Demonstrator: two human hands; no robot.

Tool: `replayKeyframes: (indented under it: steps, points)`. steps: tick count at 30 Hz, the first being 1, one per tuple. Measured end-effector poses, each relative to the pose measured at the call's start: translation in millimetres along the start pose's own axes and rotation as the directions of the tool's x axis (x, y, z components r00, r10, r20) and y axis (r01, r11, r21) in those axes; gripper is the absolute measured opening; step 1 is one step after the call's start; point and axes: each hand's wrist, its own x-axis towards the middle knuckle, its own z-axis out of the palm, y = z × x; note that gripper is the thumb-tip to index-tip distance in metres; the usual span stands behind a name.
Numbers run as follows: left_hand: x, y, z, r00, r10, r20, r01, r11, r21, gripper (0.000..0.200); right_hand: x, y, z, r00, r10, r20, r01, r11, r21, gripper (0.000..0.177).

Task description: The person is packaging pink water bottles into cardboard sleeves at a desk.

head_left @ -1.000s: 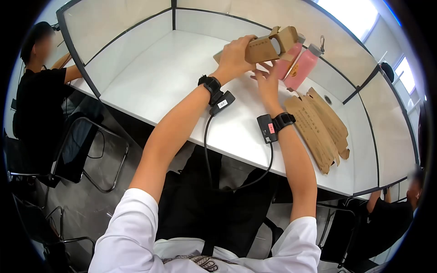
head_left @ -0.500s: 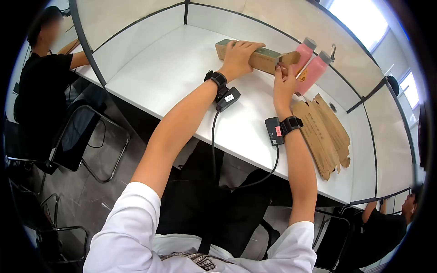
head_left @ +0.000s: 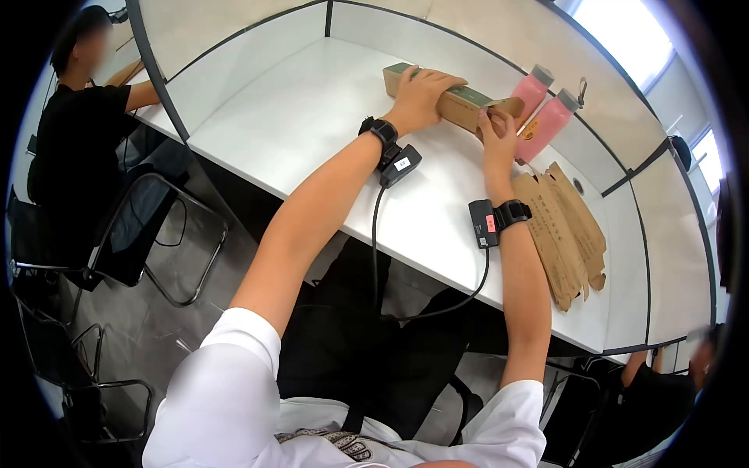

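Observation:
A long cardboard box [head_left: 460,110] with a green top lies on the white desk. My left hand [head_left: 419,99] is wrapped over its left half, fingers across the top. At the box's right end a flap [head_left: 509,106] stands out, and my right hand [head_left: 498,132] pinches the edge there with thumb and fingers. Just right of that hand stand two pink bottles [head_left: 545,125] with grey caps. Flattened brown cardboard pieces [head_left: 555,234] lie beside my right wrist.
The white desk [head_left: 273,117] has low partitions [head_left: 406,39] along its back and sides. A person in black [head_left: 78,148] sits at the left, another [head_left: 651,398] at the lower right. Cables hang from both wrist devices. A metal-framed chair [head_left: 148,226] stands at the left.
The whole view has shifted slightly, so the desk and hands appear a little further right. Both hands keep hold of the box, and the right fingers have moved slightly at its flap.

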Motion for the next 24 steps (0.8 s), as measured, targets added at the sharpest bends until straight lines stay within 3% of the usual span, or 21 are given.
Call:
replayKeyframes:
  steps: [6, 9, 12, 13, 16, 24]
  points:
    - [-4.8, -3.1, 1.7, 0.999, -0.012, 0.03, 0.011, 1.0, 0.027, 0.076, -0.2, 5.6, 0.0, 1.0, 0.022, -0.006, -0.022, 0.999, -0.039, 0.045]
    - [-5.9, -4.6, -2.0, 0.998, -0.048, 0.04, 0.047, 0.999, 0.016, 0.074, -5.4, 14.3, 7.3, 0.995, -0.073, -0.064, 0.064, 0.99, -0.123, 0.047]
    - [-2.6, -6.6, -4.6, 0.997, -0.073, 0.021, 0.073, 0.997, -0.002, 0.081, -10.6, 5.0, 14.3, 0.988, -0.075, -0.133, 0.069, 0.997, -0.044, 0.047]
    - [-2.0, -9.1, -4.8, 0.997, -0.078, 0.016, 0.078, 0.997, -0.011, 0.085, -10.7, 3.7, 13.9, 0.98, -0.131, -0.147, 0.11, 0.984, -0.142, 0.049]
    - [-1.5, -12.7, -5.4, 0.994, -0.108, -0.011, 0.108, 0.994, 0.017, 0.084, -9.2, 4.0, 13.9, 0.947, -0.261, -0.186, 0.22, 0.952, -0.212, 0.05]
    - [1.0, -10.5, -4.8, 0.979, -0.184, -0.084, 0.184, 0.983, -0.011, 0.082, -9.5, -6.1, 15.2, 0.907, -0.337, -0.254, 0.302, 0.939, -0.167, 0.047]
